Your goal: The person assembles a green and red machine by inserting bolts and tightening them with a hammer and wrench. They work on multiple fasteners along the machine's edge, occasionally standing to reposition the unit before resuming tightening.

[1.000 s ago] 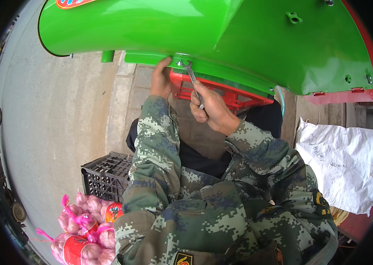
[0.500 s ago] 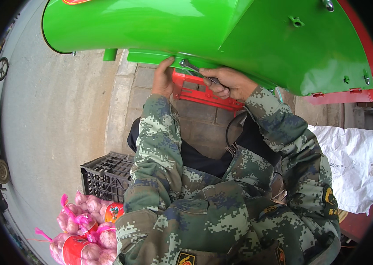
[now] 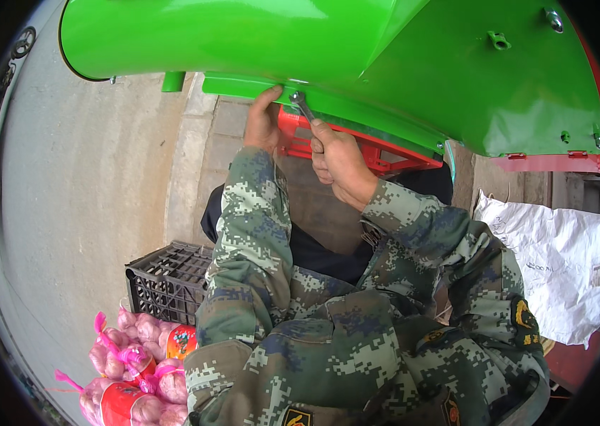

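Note:
A large green sheet-metal machine housing (image 3: 229, 35) spans the top of the view, with a narrow flange (image 3: 232, 85) along its near edge. My left hand (image 3: 263, 124) grips that flange, thumb on the upper face and fingers hidden underneath. Just right of the thumb is a bolt (image 3: 296, 95), with the head of a metal wrench (image 3: 304, 106) around it. My right hand (image 3: 342, 163) is closed round the wrench's handle, which slants down toward me. Most of the handle is hidden inside the fist.
A red metal frame (image 3: 378, 145) sits under the flange. At lower left are a black plastic crate (image 3: 168, 280) and pink net bags of garlic (image 3: 126, 383). To the right lies a white woven sack (image 3: 563, 263). A short green tube (image 3: 172, 82) projects from the housing.
My right hand has swung down toward me with the wrench, so the handle now slants more steeply. The left hand keeps its place on the flange. The view has shifted slightly.

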Demonstrator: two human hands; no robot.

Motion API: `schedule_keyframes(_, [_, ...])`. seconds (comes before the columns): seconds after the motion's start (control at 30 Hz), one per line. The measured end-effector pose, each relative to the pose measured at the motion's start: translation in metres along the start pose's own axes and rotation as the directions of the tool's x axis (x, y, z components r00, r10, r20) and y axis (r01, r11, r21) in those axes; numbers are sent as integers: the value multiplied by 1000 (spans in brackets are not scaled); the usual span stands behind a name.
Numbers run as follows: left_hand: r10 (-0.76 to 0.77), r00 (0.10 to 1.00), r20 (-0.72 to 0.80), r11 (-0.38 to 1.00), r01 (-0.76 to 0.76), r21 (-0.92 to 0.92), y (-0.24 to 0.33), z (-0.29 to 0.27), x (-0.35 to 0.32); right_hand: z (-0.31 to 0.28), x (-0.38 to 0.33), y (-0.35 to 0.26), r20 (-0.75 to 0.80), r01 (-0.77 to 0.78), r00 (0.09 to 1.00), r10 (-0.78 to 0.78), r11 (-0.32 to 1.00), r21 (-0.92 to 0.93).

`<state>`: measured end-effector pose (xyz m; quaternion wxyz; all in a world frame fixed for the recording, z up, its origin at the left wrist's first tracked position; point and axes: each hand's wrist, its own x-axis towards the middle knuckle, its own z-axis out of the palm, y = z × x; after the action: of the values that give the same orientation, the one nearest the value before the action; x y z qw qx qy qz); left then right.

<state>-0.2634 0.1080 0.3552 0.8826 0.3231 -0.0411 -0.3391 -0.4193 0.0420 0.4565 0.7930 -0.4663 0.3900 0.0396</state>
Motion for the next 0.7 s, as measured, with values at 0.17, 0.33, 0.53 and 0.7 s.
schedule_keyframes(0.17, [-11,999,-38,1000,10,-25,1,5,-3,26,0,18,-19,60,998,-58,977,205])
schedule_keyframes(0.33, [-6,1000,-22,1000,6,-8,-2,3,-4,40,10,31,-61,118,993,-105,951,287])
schedule_keyframes(0.53, [20,998,-65,997,-15,75,-3,-8,0,14,-9,22,129,66,988,-86,986,155])
schedule_keyframes(0.7, [-15,996,-91,995,23,93,-7,-10,4,-70,-91,25,297,371,913,-280,872,-319])
